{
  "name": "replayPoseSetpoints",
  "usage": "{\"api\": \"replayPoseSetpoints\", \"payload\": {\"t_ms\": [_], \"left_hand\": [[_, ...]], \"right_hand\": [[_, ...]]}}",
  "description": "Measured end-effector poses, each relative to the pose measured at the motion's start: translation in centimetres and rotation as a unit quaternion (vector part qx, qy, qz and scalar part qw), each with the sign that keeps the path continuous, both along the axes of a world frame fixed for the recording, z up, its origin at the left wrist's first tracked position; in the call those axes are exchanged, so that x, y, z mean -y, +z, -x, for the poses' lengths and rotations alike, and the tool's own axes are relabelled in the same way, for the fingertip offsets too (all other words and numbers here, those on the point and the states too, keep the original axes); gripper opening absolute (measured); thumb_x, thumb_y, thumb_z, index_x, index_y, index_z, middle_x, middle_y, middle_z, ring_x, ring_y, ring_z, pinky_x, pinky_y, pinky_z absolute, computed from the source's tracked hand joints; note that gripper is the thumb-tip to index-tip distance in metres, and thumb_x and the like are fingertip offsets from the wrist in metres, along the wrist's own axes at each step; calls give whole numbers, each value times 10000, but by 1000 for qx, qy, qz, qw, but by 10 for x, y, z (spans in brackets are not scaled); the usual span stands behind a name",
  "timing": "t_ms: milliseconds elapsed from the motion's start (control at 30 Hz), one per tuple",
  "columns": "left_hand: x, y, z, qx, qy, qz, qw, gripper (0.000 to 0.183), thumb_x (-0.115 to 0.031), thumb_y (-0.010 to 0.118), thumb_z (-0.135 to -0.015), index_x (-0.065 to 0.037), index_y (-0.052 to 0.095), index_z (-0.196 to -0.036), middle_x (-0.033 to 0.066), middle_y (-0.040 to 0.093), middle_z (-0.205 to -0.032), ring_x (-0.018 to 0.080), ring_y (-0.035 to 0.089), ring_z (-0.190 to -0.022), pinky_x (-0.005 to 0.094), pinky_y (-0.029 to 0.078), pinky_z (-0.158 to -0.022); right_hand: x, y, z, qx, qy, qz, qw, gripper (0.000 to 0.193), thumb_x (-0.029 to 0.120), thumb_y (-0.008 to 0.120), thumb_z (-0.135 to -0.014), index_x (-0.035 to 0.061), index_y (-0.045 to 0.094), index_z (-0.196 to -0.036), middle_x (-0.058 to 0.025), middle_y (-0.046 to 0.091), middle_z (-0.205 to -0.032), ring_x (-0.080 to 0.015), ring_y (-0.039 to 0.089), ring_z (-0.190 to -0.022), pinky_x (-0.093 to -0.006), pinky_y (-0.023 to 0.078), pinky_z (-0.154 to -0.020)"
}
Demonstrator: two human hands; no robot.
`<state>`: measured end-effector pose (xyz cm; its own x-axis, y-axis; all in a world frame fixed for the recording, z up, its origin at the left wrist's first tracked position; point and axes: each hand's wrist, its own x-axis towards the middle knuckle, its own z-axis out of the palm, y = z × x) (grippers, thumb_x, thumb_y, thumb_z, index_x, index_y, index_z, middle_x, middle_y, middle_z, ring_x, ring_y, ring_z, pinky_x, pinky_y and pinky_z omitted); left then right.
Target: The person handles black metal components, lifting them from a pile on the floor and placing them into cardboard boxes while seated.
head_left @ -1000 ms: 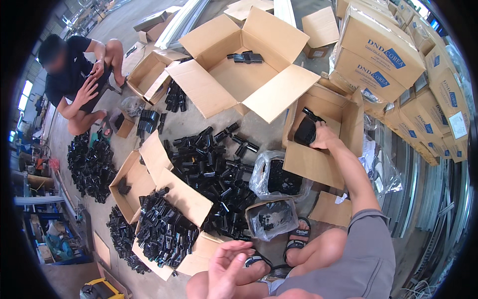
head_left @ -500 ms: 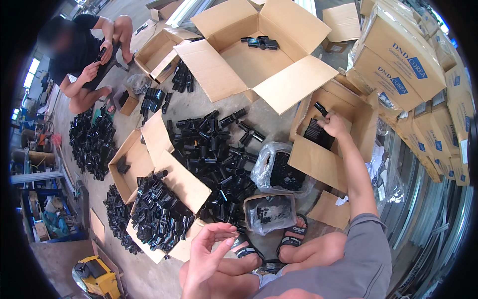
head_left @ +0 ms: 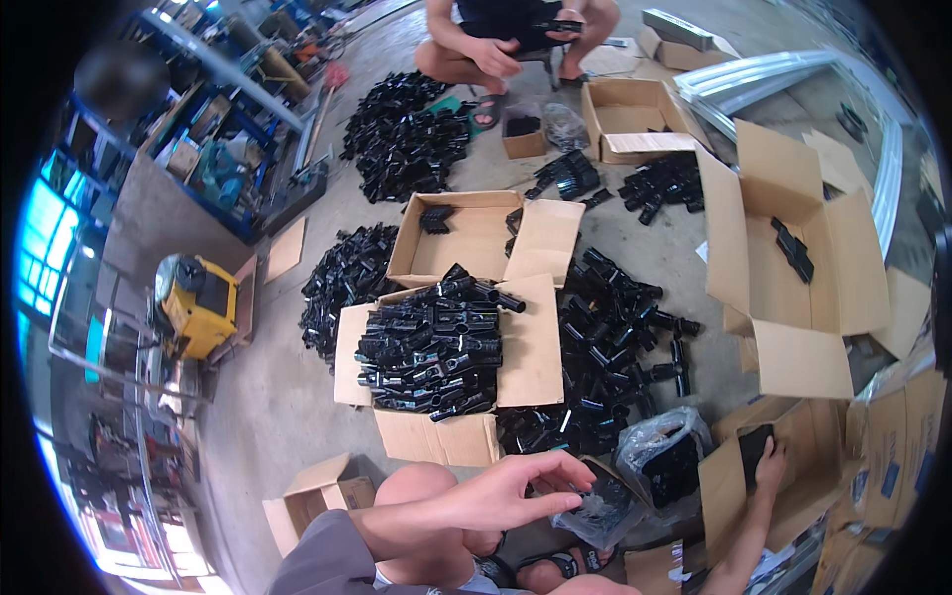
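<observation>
My right hand is down inside a cardboard box at the lower right. Its fingers rest against a block of black tubular parts set along the box's near-left side; the thumb side is partly hidden. My left hand hovers in front of my knees with nothing in it, fingers curved and thumb apart. Beneath and beside it are a small box lined with clear plastic and a clear plastic bag with black pieces inside. A loose heap of black tubular parts covers the floor beyond.
An open box heaped with black parts stands ahead, beside another open box. A large open box is at the right. Another person sits at the far side, handling a black part. A yellow machine stands left.
The view has swung to the left, so the scene sits further right. My right hand has lowered the black part it held toward the block in the box. My left hand remains raised and free.
</observation>
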<state>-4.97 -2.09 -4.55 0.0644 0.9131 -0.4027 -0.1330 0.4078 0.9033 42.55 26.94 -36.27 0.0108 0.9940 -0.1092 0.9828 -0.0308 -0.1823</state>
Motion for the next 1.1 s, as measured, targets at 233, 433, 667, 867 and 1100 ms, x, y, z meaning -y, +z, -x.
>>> {"api": "replayPoseSetpoints", "payload": {"t_ms": [233,433,667,867,1100], "left_hand": [[3,23,25,-26,-93,30,995,356,-153,595,-971,-55,528,-1308,95,618,-1232,182,590,-1127,337,486,-949],[-43,-26,160,-314,19,-35,948,424,-229,673,-911,-35,560,-1270,95,684,-982,180,665,-888,331,531,-794],[-119,-184,401,-608,275,219,712,698,-507,699,-788,-59,560,-1305,163,658,-1213,325,612,-1156,416,483,-983],[-210,-227,383,-616,44,88,782,725,-460,751,-749,-171,520,-1373,158,671,-1157,318,627,-1111,415,499,-953],[-264,-266,371,-702,-67,177,686,841,-453,770,-738,-179,420,-1452,162,548,-1312,366,502,-1259,441,452,-1026]], "right_hand": [[-6,-8,-18,41,24,1,999,562,496,406,-1009,-8,596,-1171,-291,611,-1109,-470,563,-1078,-527,446,-921],[14,2,11,-14,5,23,1000,625,505,407,-1008,-36,531,-1295,-305,578,-1229,-470,550,-1141,-495,434,-976],[27,16,18,-123,-8,20,992,566,400,439,-1027,-95,498,-1295,-315,555,-1271,-442,532,-1189,-454,407,-1008],[69,39,82,-99,-52,-40,993,531,358,382,-1052,-106,523,-1268,-301,593,-1222,-449,551,-1148,-437,417,-996],[74,27,93,-20,-63,-79,995,520,321,333,-1049,-118,582,-1175,-316,610,-1155,-480,562,-1077,-491,443,-932]]}}
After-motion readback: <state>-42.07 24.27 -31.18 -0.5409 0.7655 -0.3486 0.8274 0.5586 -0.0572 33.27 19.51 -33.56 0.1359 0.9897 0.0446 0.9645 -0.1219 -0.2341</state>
